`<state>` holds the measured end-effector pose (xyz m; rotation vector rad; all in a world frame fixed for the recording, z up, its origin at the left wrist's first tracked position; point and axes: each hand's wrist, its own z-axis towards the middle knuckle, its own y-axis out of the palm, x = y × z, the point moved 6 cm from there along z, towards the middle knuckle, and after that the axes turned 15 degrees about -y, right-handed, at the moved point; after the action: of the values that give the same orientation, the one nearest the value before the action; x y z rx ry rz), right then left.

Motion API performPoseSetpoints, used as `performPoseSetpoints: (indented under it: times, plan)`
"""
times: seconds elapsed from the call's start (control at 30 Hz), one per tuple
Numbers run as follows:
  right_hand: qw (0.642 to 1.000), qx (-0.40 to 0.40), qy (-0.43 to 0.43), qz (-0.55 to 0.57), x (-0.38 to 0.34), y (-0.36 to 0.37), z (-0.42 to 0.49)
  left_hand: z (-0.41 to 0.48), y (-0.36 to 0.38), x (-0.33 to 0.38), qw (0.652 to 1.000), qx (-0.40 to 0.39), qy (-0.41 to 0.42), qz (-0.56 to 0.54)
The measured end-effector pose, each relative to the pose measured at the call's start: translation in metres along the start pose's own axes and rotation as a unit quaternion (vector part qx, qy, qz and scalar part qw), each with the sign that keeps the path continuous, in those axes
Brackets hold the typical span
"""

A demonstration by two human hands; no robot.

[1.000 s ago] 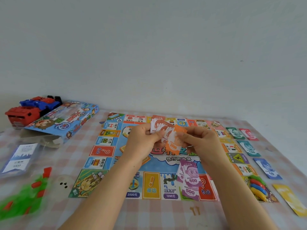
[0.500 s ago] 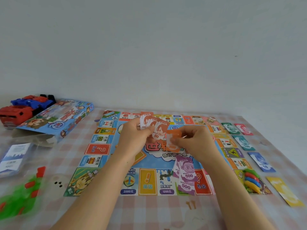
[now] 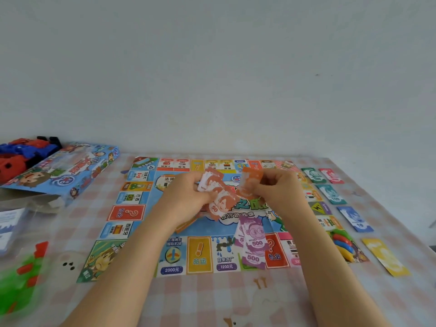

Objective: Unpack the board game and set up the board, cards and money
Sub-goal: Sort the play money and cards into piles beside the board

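Over the unfolded game board (image 3: 125, 212), a fan of orange 50 notes (image 3: 219, 201) is gripped by the left hand (image 3: 186, 197), and one orange note (image 3: 251, 181) is pinched by the right hand (image 3: 279, 192). Sorted notes (image 3: 331, 194) are laid beside the board; the bagged cards (image 3: 9, 227) seemingly remain unopened.

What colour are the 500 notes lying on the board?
Purple with white panels. The 500 notes sit on the board, clearest in the head view.
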<state>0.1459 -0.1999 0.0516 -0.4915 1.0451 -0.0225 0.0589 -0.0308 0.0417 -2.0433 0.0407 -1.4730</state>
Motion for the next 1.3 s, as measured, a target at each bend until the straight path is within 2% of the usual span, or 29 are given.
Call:
performPoseSetpoints:
  times: [0.13, 0.5, 0.6, 0.77, 0.83, 0.93, 1.07, 1.3]
  plan:
    - [1.0, 0.02, 0.021, 0.008, 0.003, -0.005, 0.001, -0.007, 0.011, 0.003, 0.99, -0.042, 0.017, 0.135]
    - [1.0, 0.014, 0.027, -0.005, 0.002, -0.005, 0.002, -0.012, 0.011, -0.001, 0.969, -0.11, 0.017, 0.221]
    - [1.0, 0.007, 0.024, -0.002, 0.0, -0.004, 0.001, -0.01, 0.009, -0.003, 0.961, -0.078, 0.014, 0.264]
    - [0.999, -0.015, 0.028, 0.008, 0.0, -0.001, 0.001, -0.014, -0.003, 0.004, 0.94, 0.031, 0.051, 0.335]
    - [0.999, -0.04, 0.029, -0.005, 0.002, 0.001, 0.0, -0.014, -0.008, 0.007, 0.943, 0.081, 0.066, 0.317]
    - [0.995, -0.091, 0.019, -0.026, -0.001, 0.006, -0.002, -0.012, -0.016, 0.01, 0.965, 0.145, 0.087, 0.2]
    - [0.99, -0.14, 0.007, -0.012, -0.008, 0.016, -0.006, -0.015, -0.008, 0.014, 0.979, 0.116, 0.105, 0.129]
    - [0.986, -0.165, 0.013, 0.026, -0.013, 0.021, -0.009, -0.019, 0.004, 0.02, 0.975, 0.121, 0.147, 0.119]
